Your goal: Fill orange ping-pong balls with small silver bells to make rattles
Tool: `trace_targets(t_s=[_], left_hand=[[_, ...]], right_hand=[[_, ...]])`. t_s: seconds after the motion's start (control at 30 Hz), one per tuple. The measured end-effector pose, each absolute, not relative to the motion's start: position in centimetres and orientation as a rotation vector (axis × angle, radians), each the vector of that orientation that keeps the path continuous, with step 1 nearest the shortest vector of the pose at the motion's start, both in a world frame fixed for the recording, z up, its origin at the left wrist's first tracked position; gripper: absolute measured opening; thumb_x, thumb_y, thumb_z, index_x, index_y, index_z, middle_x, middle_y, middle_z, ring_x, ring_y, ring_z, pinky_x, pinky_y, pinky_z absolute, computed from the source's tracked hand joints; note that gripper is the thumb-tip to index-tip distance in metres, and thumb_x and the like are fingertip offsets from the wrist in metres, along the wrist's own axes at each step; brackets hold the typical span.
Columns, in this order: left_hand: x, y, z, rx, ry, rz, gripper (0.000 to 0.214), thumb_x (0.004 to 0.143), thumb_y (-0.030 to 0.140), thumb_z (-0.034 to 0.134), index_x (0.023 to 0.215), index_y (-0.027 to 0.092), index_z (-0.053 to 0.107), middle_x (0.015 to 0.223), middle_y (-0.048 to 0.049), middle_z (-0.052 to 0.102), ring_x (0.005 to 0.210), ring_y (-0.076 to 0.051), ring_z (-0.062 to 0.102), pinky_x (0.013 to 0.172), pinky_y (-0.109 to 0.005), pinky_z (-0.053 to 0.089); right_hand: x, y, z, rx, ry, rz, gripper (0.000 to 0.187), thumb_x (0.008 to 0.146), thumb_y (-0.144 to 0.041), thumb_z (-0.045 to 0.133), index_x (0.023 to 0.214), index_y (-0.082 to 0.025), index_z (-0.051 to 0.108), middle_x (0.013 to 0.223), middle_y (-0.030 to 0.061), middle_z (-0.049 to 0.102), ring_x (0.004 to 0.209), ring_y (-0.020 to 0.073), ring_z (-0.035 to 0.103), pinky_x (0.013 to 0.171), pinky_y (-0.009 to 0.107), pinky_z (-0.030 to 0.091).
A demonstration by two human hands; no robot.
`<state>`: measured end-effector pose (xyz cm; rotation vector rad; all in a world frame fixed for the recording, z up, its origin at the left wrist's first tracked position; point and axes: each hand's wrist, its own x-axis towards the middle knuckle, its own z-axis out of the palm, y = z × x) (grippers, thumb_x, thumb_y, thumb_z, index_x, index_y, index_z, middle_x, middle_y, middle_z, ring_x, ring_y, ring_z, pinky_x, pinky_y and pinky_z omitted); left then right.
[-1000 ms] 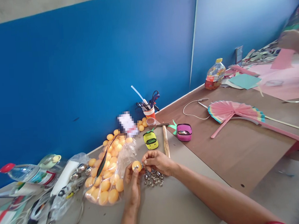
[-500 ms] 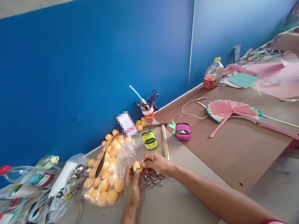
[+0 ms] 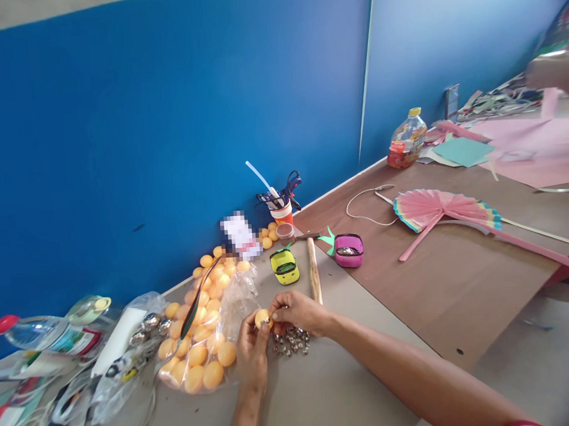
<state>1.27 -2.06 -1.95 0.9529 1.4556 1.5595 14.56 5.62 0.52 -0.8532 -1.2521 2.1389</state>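
Bag [image 3: 241, 298] of orange balls [image 3: 213, 374], lower frame, left of centre. Right hand [image 3: 297, 312], lower centre: fingers drawn together at the right side of a ball [image 3: 261, 316]. Left hand [image 3: 253, 348], just left of it: grasping that ball, probably light, smooth, stiff-shelled but dentable, best gripped gently around its middle. Metal bits [image 3: 295, 342], heaped below the right hand; whether it pinches one cannot be told.

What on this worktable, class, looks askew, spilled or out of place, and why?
The red-capped plastic bottle at the far left looks askew: it lies on its side. The small metal pieces by the right hand sit in a loose pile, perhaps deliberately. No spilled liquid or clear damage shows.
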Motion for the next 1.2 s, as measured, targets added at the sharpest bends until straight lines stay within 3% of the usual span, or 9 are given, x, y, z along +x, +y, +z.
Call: trace_targets(t_s=[0.37, 0.63, 0.73, 0.87, 0.97, 1.2], left_hand=[[1.5, -2.3, -1.3, 1.063, 1.545, 1.433, 0.038, 0.075, 0.046, 0.068, 0.102, 0.021, 0.061, 0.097, -0.0056, 0.068, 0.093, -0.022, 0.062, 0.082, -0.033, 0.049], [1.5, -2.2, -1.4, 0.959, 1.407, 1.482, 0.042, 0.072, 0.042, 0.071, 0.108, 0.022, 0.062, 0.103, -0.0073, 0.068, 0.099, -0.023, 0.062, 0.085, -0.035, 0.049], [1.4, -1.9, -1.4, 0.867, 1.325, 1.541, 0.037, 0.073, 0.041, 0.071, 0.104, 0.022, 0.063, 0.098, -0.0056, 0.068, 0.087, -0.021, 0.065, 0.081, -0.034, 0.051], [0.9, -1.7, -1.3, 0.78, 1.326, 1.61, 0.036, 0.071, 0.041, 0.072, 0.1, 0.022, 0.063, 0.087, -0.0027, 0.069, 0.077, -0.018, 0.065, 0.077, -0.033, 0.051], [0.6, -1.7, -1.3, 0.776, 1.347, 1.602, 0.04, 0.071, 0.041, 0.073, 0.103, 0.02, 0.063, 0.085, -0.0023, 0.07, 0.077, -0.018, 0.065, 0.076, -0.031, 0.051], [0.8, -1.7, -1.2, 0.794, 1.354, 1.588, 0.042, 0.068, 0.042, 0.074, 0.103, 0.02, 0.063, 0.084, -0.0033, 0.07, 0.076, -0.019, 0.065, 0.073, -0.032, 0.051]], right_hand=[[14.4, 5.5, 0.7, -0.952, -1.301, 2.062, 0.01, 0.073, -0.01, 0.057, 0.069, -0.018, 0.053, 0.048, -0.005, 0.059, 0.047, 0.0111, 0.058, 0.054, 0.023, 0.048], [15.1, 6.0, 1.4, -0.898, -1.331, 2.064, 0.014, 0.072, -0.014, 0.061, 0.074, -0.02, 0.049, 0.05, -0.0058, 0.058, 0.047, 0.0115, 0.055, 0.05, 0.023, 0.045], [16.2, 7.0, 1.7, -0.952, -1.609, 1.811, 0.004, 0.076, -0.015, 0.056, 0.076, -0.018, 0.057, 0.056, -0.0036, 0.058, 0.051, 0.0112, 0.054, 0.054, 0.023, 0.043], [17.2, 7.6, 1.5, -1.116, -2.163, 1.097, 0.016, 0.075, -0.013, 0.057, 0.086, -0.016, 0.068, 0.092, 0.0077, 0.067, 0.084, 0.0191, 0.062, 0.074, 0.028, 0.045], [17.0, 7.0, 1.4, -1.168, -2.513, 0.759, 0.02, 0.078, -0.019, 0.057, 0.093, -0.013, 0.069, 0.098, 0.0146, 0.066, 0.088, 0.0254, 0.063, 0.076, 0.032, 0.044], [15.9, 5.8, 1.2, -1.13, -2.62, 0.666, 0.019, 0.08, -0.015, 0.051, 0.086, -0.016, 0.069, 0.089, 0.0112, 0.066, 0.08, 0.022, 0.062, 0.074, 0.032, 0.04]])
